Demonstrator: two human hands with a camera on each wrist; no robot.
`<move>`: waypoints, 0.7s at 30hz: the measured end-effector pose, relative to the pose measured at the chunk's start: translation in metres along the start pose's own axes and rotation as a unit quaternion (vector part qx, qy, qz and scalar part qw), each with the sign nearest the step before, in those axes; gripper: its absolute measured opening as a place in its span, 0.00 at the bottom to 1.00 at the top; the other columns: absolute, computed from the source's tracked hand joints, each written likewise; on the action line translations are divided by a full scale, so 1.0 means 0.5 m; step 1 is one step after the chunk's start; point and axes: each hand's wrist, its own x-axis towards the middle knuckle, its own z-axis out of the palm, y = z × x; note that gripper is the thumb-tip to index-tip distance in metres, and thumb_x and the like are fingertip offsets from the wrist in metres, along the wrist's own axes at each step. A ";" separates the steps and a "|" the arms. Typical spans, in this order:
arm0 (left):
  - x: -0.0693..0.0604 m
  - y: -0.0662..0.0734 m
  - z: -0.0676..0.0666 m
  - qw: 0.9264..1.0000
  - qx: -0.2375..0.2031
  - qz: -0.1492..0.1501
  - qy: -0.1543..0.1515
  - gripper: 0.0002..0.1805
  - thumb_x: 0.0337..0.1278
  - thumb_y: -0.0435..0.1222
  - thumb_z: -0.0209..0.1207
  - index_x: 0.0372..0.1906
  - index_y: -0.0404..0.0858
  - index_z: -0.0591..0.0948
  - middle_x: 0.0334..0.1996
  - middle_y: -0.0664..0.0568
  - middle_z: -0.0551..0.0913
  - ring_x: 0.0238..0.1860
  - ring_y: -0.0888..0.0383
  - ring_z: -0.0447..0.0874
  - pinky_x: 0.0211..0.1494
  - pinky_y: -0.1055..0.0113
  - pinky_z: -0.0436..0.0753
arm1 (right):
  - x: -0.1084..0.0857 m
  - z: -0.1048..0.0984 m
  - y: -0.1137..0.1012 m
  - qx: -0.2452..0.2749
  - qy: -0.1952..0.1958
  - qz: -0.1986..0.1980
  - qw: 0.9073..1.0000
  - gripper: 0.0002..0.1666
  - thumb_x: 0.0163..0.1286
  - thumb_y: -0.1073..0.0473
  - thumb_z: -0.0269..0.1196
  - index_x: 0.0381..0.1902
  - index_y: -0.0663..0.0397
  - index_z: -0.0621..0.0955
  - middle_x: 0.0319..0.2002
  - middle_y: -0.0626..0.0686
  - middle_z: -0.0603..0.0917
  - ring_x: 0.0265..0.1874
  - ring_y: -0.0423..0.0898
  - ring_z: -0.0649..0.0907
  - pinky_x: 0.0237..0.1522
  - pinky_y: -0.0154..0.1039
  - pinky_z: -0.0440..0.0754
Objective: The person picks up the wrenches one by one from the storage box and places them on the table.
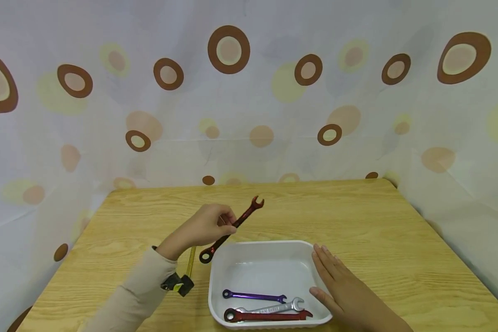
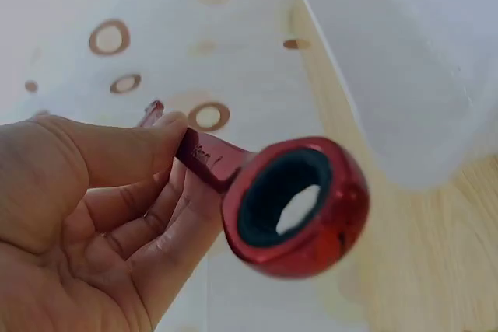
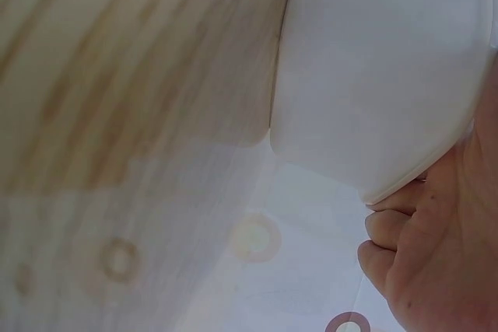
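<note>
My left hand [image 1: 207, 226] pinches a dark red combination wrench [image 1: 249, 213] by its shank, between thumb and fingers. The wrench is tilted above the far left corner of a white tray [image 1: 265, 269], its open end up and its ring end down to the left. Close up in the left wrist view is the ring end [image 2: 299, 207], with a dark inner ring. My right hand [image 1: 344, 286] lies against the tray's right rim, fingers straight. Inside the tray's near part lie a purple wrench [image 1: 255, 296], a silver wrench [image 1: 280, 307] and another red wrench [image 1: 269, 317], which partly covers the silver one.
The tray stands on a wood-grain table [image 1: 336, 212] near its front edge. A yellow strip [image 1: 191, 262] lies left of the tray, partly hidden by a black wrist strap [image 1: 178, 282]. A patterned curtain [image 1: 261, 110] surrounds the table's back and sides.
</note>
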 end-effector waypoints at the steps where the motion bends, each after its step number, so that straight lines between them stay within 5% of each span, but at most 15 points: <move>1: -0.006 -0.010 -0.006 1.000 -0.005 -0.014 0.012 0.04 0.60 0.34 0.62 0.37 0.36 0.80 0.30 0.53 0.81 0.31 0.61 0.79 0.34 0.68 0.79 | 0.000 0.001 0.000 -0.001 0.001 -0.001 1.000 0.41 0.72 0.45 0.54 0.71 0.67 0.59 0.72 0.62 0.60 0.74 0.39 0.41 0.69 0.26 0.32; 11: -0.084 -0.116 -0.038 0.981 -0.083 -0.152 0.086 0.09 0.62 0.33 0.59 0.42 0.30 0.78 0.34 0.45 0.78 0.31 0.56 0.79 0.31 0.62 0.83 | -0.003 0.003 0.001 0.005 -0.005 0.005 1.000 0.41 0.73 0.44 0.54 0.72 0.65 0.58 0.73 0.61 0.58 0.74 0.40 0.41 0.69 0.26 0.32; 21: -0.146 -0.200 -0.038 0.961 -0.109 -0.231 0.108 0.10 0.63 0.32 0.58 0.43 0.27 0.76 0.35 0.42 0.77 0.32 0.54 0.79 0.33 0.59 0.85 | -0.002 0.000 -0.001 0.001 0.002 0.001 1.000 0.40 0.73 0.45 0.54 0.71 0.67 0.59 0.72 0.62 0.59 0.74 0.40 0.41 0.69 0.26 0.32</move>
